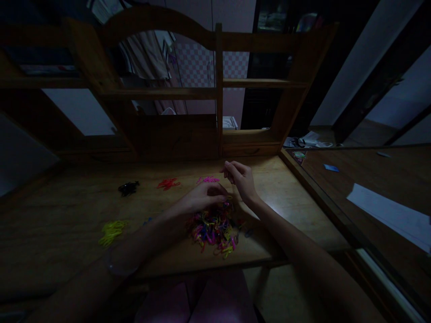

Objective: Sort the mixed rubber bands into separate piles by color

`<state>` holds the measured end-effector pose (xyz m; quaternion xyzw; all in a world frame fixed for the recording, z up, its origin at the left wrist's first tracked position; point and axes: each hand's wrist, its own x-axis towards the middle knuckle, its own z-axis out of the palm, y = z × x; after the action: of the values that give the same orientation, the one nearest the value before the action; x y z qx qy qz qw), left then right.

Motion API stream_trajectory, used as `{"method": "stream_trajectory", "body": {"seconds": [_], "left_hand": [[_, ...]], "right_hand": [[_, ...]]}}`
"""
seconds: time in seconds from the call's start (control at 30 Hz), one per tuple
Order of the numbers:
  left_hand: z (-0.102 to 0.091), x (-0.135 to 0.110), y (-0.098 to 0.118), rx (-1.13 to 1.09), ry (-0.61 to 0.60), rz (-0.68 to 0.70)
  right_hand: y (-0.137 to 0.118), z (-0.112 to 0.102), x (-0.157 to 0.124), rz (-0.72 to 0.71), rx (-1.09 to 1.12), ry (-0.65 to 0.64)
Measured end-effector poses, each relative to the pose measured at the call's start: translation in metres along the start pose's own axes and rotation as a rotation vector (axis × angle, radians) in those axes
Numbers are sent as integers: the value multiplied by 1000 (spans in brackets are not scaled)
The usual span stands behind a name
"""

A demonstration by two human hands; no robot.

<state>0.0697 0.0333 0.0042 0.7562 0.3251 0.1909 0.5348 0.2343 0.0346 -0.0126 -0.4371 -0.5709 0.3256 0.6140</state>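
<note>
A mixed heap of small, thin, loop-like coloured bands (pixel 212 229) lies near the front edge of the wooden desk. Over its far side my left hand (pixel 205 196) is curled, thumb and fingers drawn together at the bands; what they pinch is hidden. My right hand (pixel 240 179) is held just beyond the heap, its fingers closed, and I cannot make out what is in them. Right behind my left hand lies a small pink pile (pixel 209 179). Farther left are a red pile (pixel 168 183) and a black pile (pixel 128 188). A yellow pile (pixel 113 232) and some blue bands (pixel 147 221) lie beside my left forearm.
A wooden shelf frame (pixel 218 89) rises along the back of the desk (pixel 286 202). To the right, a second brown surface (pixel 336 197) carries white paper (pixel 390 213) and a small blue packet (pixel 331 168). The room is dim.
</note>
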Motion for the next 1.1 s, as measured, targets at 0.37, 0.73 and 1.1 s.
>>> {"method": "stream_trajectory", "body": {"seconds": [0.37,0.73,1.1], "left_hand": [[-3,-11,-13,-105,185,-31],[-6,-20,-17,-89,256,-24],[-9,-35,-22,489,390,417]], "right_hand": [[2,0,0,2,-9,-4],[-1,0,-1,6,5,-15],[-1,-1,-1,-7,12,-25]]}}
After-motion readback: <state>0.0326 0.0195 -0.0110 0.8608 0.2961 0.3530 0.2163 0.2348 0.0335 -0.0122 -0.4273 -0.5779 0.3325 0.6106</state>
